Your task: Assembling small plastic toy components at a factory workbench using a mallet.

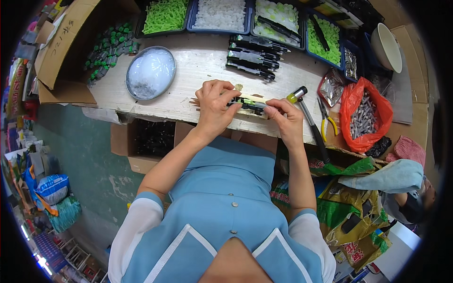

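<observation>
At the front edge of the worktable (198,61), both hands are on a slim black housing (252,105) with bright green and silvery parts along it. My left hand (216,104) has its thumb and fingers closed on the left end. On the right end, the thumb and fingertips of my right hand (286,117) pinch the housing or a small part on it; the fingers hide which. A pale strip (257,97) lies just behind it. Farther back is a stack of similar black housings (255,54).
A hammer (310,118), yellow-handled pliers (326,118) and a red bag (351,113) of metal pieces lie right. Left are a round dish (128,78) of whitish paste and green-ended cylinders (111,52). Trays of green pieces (165,16) and white pieces (219,14) line the back.
</observation>
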